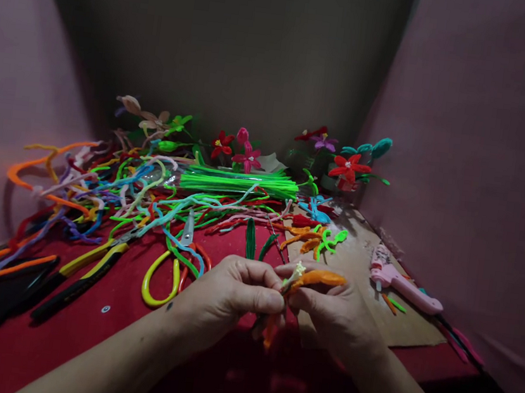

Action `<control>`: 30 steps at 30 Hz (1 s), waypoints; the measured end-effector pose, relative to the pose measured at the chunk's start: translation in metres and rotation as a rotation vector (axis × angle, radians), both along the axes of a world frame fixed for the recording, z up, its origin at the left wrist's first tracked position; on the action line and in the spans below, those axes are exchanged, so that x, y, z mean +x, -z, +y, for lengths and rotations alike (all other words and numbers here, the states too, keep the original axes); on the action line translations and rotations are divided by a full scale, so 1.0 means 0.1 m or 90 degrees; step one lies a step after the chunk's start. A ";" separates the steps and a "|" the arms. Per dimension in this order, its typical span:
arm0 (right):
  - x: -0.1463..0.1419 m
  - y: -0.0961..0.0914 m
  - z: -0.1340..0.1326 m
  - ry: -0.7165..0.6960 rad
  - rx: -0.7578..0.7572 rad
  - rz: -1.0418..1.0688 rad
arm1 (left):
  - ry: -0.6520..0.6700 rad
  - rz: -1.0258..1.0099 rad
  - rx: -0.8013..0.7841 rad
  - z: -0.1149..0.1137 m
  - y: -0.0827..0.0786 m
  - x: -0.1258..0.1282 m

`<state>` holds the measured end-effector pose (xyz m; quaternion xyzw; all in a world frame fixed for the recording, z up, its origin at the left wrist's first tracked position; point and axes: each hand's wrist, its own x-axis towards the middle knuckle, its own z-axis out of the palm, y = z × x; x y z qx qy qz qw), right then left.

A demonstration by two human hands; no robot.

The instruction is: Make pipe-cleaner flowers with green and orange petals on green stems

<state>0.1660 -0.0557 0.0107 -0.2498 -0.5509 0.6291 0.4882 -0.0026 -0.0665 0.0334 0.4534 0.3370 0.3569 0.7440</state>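
Flower [322, 278] w/ orange petals, held over front of surface [82, 343], pinched btwn thumb & fingers of L hand [246, 290] and R hand [332, 307], both nearly closed. Might crumple or shed petals if twisted too hard. Scissors [186, 238] just beside L wrist, prob. easy to knock; also pliers [103, 266] to L, pipe cleaners [240, 184] heaped behind, glue gun [400, 283] on cardboard [402, 328] to R.

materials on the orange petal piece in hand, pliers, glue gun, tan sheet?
Orange petal piece: probably chenille stem, matte; soft, fuzzy-looking surface.
Pliers: likely metal jaws, grey sheen; yellow-and-black grips, plastic or rubber, can't tell.
Glue gun: probably moulded plastic; smooth, uniform pink body.
Tan sheet: likely cardboard, mostly matte; flat, brown, straight-edged.
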 end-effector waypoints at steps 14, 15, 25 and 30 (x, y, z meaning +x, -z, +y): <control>-0.05 0.08 -0.03 0.002 0.003 0.036 | 0.047 0.003 -0.035 0.02 0.08 -0.02; -0.05 0.08 -0.03 0.000 0.000 0.038 | 0.046 0.001 -0.037 0.02 0.08 -0.02; -0.09 0.10 -0.03 -0.012 -0.008 0.093 | 0.024 0.031 -0.022 0.02 0.06 0.00; -0.15 0.10 -0.03 0.033 -0.014 0.116 | -0.012 0.089 0.108 0.00 -0.04 -0.02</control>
